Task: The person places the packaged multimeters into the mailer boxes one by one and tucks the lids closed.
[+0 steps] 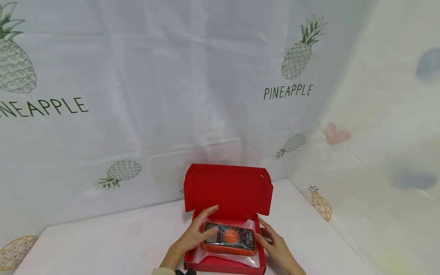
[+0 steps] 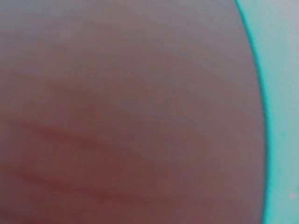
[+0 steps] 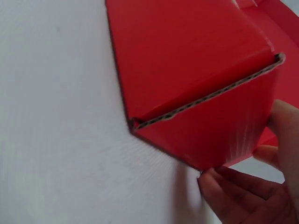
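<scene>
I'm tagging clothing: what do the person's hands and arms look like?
Left hand and right hand wear no gloves. A cream cuff shows on the left arm, beside something black, too cropped to identify. The visible right forearm shows no sleeve.

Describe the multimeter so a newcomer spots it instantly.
On the white table stands a red box with its lid raised. Inside, amid clear plastic, lies the multimeter: only it has a black face and round orange dial.
</scene>
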A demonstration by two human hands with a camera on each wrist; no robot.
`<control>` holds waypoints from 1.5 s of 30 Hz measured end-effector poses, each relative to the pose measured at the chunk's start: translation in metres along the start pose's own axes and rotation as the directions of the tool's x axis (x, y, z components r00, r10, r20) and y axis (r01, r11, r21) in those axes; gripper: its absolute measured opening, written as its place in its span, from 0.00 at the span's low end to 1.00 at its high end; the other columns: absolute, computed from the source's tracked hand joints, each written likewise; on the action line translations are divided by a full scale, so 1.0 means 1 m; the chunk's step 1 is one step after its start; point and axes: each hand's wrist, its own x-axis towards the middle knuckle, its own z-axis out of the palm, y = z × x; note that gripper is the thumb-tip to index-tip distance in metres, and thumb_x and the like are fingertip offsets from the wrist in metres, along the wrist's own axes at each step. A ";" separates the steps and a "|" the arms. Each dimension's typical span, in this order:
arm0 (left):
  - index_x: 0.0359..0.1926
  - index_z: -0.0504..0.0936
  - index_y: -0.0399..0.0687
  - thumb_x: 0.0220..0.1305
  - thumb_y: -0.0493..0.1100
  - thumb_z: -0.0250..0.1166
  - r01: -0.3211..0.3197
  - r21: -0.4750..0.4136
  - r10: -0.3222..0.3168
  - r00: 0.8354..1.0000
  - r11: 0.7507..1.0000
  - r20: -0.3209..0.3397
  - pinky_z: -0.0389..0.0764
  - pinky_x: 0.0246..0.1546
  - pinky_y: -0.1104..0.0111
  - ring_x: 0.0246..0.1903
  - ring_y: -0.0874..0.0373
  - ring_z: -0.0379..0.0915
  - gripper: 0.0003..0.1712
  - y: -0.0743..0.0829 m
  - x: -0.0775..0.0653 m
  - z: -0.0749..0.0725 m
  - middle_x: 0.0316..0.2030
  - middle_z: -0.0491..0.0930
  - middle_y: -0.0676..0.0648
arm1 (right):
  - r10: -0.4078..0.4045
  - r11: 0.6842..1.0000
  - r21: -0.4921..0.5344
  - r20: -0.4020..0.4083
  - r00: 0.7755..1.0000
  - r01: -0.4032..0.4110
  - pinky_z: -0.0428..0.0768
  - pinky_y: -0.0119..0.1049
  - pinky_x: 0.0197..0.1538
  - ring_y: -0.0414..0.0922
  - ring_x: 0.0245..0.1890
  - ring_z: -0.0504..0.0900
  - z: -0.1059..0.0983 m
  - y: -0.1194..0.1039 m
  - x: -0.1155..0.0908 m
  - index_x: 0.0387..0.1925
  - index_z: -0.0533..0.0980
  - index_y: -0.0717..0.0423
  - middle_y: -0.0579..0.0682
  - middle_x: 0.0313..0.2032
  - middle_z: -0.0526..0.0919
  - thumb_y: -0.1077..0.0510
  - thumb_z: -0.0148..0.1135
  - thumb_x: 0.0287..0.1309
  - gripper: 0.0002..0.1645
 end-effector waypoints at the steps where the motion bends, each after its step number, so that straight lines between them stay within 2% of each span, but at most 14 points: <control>1: 0.70 0.54 0.56 0.63 0.50 0.58 -0.006 -0.015 0.006 1.000 1.000 -0.006 0.60 0.62 0.42 0.67 0.46 0.52 0.37 0.000 -0.001 0.000 0.69 0.57 0.49 | 0.002 1.000 -0.002 0.010 1.000 -0.002 0.81 0.49 0.46 0.55 0.50 0.78 -0.001 0.000 0.000 0.68 0.59 0.47 0.61 0.55 0.75 0.44 0.58 0.58 0.38; 7: 0.70 0.52 0.55 0.62 0.45 0.57 -0.010 -0.071 0.004 0.996 0.997 -0.087 0.63 0.59 0.41 0.66 0.44 0.53 0.38 0.000 -0.011 0.000 0.68 0.58 0.45 | -0.023 1.000 -0.001 0.054 0.998 0.024 0.82 0.46 0.44 0.54 0.48 0.79 -0.005 -0.002 -0.001 0.66 0.60 0.55 0.64 0.57 0.72 0.45 0.58 0.59 0.38; 12: 0.71 0.50 0.57 0.60 0.45 0.58 0.007 -0.082 -0.019 0.989 0.997 -0.147 0.64 0.58 0.41 0.66 0.44 0.55 0.41 0.002 -0.015 0.002 0.67 0.59 0.46 | -0.060 0.998 -0.014 0.051 0.997 0.060 0.83 0.42 0.42 0.55 0.48 0.80 -0.009 -0.006 -0.002 0.63 0.63 0.58 0.65 0.59 0.70 0.48 0.59 0.59 0.35; 18: 0.72 0.46 0.56 0.61 0.41 0.57 -0.040 -0.084 0.022 0.979 0.996 -0.201 0.54 0.59 0.34 0.65 0.43 0.57 0.42 -0.003 -0.016 0.000 0.66 0.60 0.44 | -0.108 0.994 -0.003 -0.098 0.989 0.108 0.83 0.39 0.41 0.54 0.45 0.82 -0.011 -0.012 -0.003 0.53 0.73 0.58 0.62 0.56 0.72 0.58 0.63 0.55 0.24; 21: 0.72 0.45 0.53 0.61 0.39 0.57 -0.075 -0.077 0.056 0.972 0.994 -0.228 0.52 0.59 0.34 0.64 0.43 0.57 0.43 -0.001 -0.017 0.001 0.66 0.57 0.42 | -0.150 0.989 -0.015 -0.193 0.970 0.150 0.83 0.37 0.39 0.52 0.42 0.83 -0.011 -0.014 -0.004 0.46 0.77 0.58 0.60 0.53 0.75 0.62 0.64 0.53 0.17; 24: 0.72 0.46 0.50 0.61 0.37 0.57 -0.119 -0.052 0.101 0.958 0.991 -0.267 0.59 0.61 0.40 0.64 0.44 0.58 0.42 0.004 -0.017 -0.001 0.67 0.55 0.42 | -0.193 0.981 -0.048 -0.269 0.943 0.188 0.83 0.35 0.36 0.47 0.39 0.84 -0.013 -0.014 -0.005 0.41 0.79 0.57 0.59 0.50 0.77 0.65 0.65 0.51 0.13; 28: 0.70 0.48 0.43 0.59 0.34 0.54 -0.235 -0.009 0.218 0.914 0.972 -0.343 0.69 0.60 0.59 0.61 0.45 0.62 0.40 0.013 -0.015 -0.006 0.66 0.55 0.36 | -0.251 0.968 -0.110 -0.366 0.896 0.227 0.83 0.31 0.35 0.49 0.39 0.84 -0.016 -0.015 -0.004 0.40 0.79 0.58 0.58 0.51 0.76 0.68 0.64 0.50 0.13; 31: 0.69 0.51 0.40 0.59 0.32 0.53 -0.305 0.023 0.286 0.860 0.952 -0.422 0.71 0.56 0.68 0.59 0.48 0.63 0.37 0.021 -0.013 -0.011 0.63 0.56 0.33 | -0.269 0.963 -0.146 -0.436 0.859 0.228 0.83 0.34 0.36 0.57 0.44 0.81 -0.019 -0.018 -0.003 0.45 0.77 0.61 0.60 0.55 0.71 0.69 0.62 0.51 0.16; 32: 0.68 0.53 0.42 0.58 0.33 0.53 -0.306 0.045 0.292 0.840 0.951 -0.458 0.70 0.56 0.69 0.59 0.50 0.62 0.37 0.024 -0.012 -0.013 0.63 0.56 0.33 | -0.271 0.962 -0.143 -0.458 0.846 0.231 0.84 0.37 0.37 0.60 0.46 0.80 -0.020 -0.020 -0.003 0.46 0.76 0.63 0.62 0.56 0.69 0.69 0.62 0.52 0.17; 34: 0.68 0.55 0.46 0.57 0.36 0.54 -0.286 0.088 0.288 0.800 0.954 -0.526 0.68 0.56 0.66 0.60 0.53 0.58 0.37 0.029 -0.009 -0.017 0.64 0.55 0.37 | -0.258 0.966 -0.121 -0.486 0.835 0.228 0.83 0.43 0.41 0.63 0.50 0.76 -0.021 -0.024 -0.003 0.50 0.73 0.64 0.63 0.59 0.65 0.69 0.60 0.54 0.20; 36: 0.68 0.54 0.46 0.56 0.37 0.54 -0.273 0.122 0.291 0.759 0.954 -0.582 0.64 0.58 0.58 0.62 0.54 0.52 0.38 0.032 -0.005 -0.021 0.66 0.51 0.40 | -0.252 0.967 -0.085 -0.498 0.830 0.242 0.80 0.49 0.45 0.63 0.54 0.73 -0.021 -0.029 -0.002 0.53 0.71 0.64 0.63 0.62 0.61 0.69 0.59 0.55 0.22; 38: 0.70 0.52 0.48 0.55 0.39 0.54 -0.252 0.126 0.275 0.735 0.959 -0.620 0.58 0.60 0.47 0.64 0.55 0.45 0.40 0.033 0.000 -0.025 0.68 0.45 0.43 | -0.244 0.967 -0.058 -0.490 0.837 0.248 0.77 0.53 0.49 0.63 0.57 0.69 -0.019 -0.034 -0.001 0.56 0.69 0.63 0.63 0.64 0.57 0.66 0.58 0.58 0.23; 41: 0.71 0.46 0.49 0.56 0.39 0.53 -0.242 0.068 0.228 0.734 0.968 -0.640 0.49 0.60 0.36 0.67 0.54 0.38 0.43 0.033 0.006 -0.029 0.70 0.39 0.45 | -0.205 0.975 -0.012 -0.449 0.870 0.224 0.72 0.57 0.55 0.61 0.61 0.64 -0.017 -0.040 0.000 0.61 0.64 0.60 0.61 0.68 0.53 0.59 0.53 0.63 0.25; 45: 0.72 0.41 0.59 0.58 0.42 0.51 -0.183 -0.033 0.125 0.781 0.983 -0.611 0.44 0.60 0.32 0.69 0.51 0.34 0.43 0.035 0.013 -0.031 0.71 0.37 0.52 | -0.153 0.984 0.020 -0.395 0.906 0.175 0.66 0.61 0.59 0.61 0.65 0.59 -0.018 -0.044 0.001 0.67 0.58 0.56 0.60 0.69 0.51 0.53 0.44 0.69 0.28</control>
